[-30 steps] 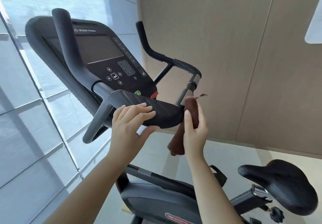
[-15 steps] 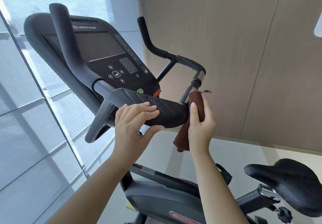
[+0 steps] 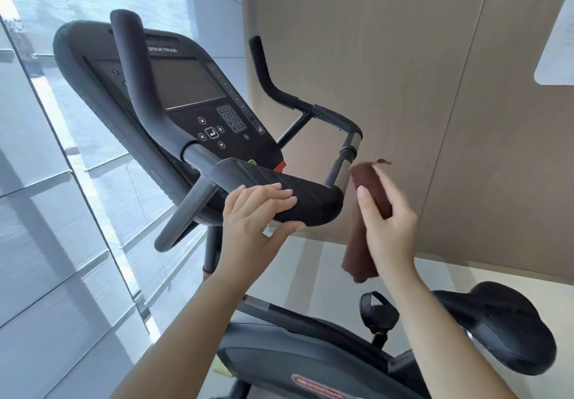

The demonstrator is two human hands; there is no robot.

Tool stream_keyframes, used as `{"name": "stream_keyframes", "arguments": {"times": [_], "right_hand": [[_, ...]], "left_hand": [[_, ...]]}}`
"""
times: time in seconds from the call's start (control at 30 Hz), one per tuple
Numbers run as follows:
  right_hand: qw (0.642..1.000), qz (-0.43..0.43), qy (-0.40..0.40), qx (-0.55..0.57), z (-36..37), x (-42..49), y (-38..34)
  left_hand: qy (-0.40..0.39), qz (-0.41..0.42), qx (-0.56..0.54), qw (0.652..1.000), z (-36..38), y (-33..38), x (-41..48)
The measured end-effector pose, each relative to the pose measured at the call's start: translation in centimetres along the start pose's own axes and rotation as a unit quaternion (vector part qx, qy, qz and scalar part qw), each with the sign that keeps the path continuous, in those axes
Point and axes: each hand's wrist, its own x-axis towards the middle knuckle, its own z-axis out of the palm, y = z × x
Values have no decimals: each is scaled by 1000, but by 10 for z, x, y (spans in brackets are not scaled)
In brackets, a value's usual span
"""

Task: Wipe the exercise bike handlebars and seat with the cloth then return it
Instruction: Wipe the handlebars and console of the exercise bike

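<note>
Brown cloth (image 3: pixel 369 199) in right hand (image 3: pixel 388 230)

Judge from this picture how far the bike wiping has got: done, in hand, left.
Done: nothing shows as wiped. In hand: the right hand grips the rolled brown cloth beside the end of the handlebar pad, which the left hand holds. Left: the seat, away from both hands, and returning the cloth.

Brown cloth (image 3: pixel 368 187), rolled lengthwise, hangs upright in my R hand (image 3: pixel 388 230), just beside the R end of the black handlebars (image 3: pixel 304 195); slightly blurred. My L hand (image 3: pixel 251 221) grips the padded centre section, fingers on top, thumb under. Black seat (image 3: pixel 509 333) sits lower R, well apart from cloth.
</note>
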Motion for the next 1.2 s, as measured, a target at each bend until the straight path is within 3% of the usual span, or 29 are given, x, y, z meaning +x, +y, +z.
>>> {"name": "stream_keyframes", "arguments": {"times": [0.07,0.2,0.43,0.8,1.2], "right_hand": [[999,-2,14,-32,5,24,-4],[985,1,-117,-129,27,31,-3],[974,-44,-156,-156,23,35,-1],[973,-68,-133,-176,22,20,-9],[978,-4,16,-206,47,-27,-41]], "left_hand": [[-3,-8,-1,1000,-1,1,1],[-10,-21,1,1000,-2,4,-2],[-8,-45,35,998,-1,13,-2],[0,-53,36,998,2,13,-4],[-86,126,-16,988,-23,-37,5]]}}
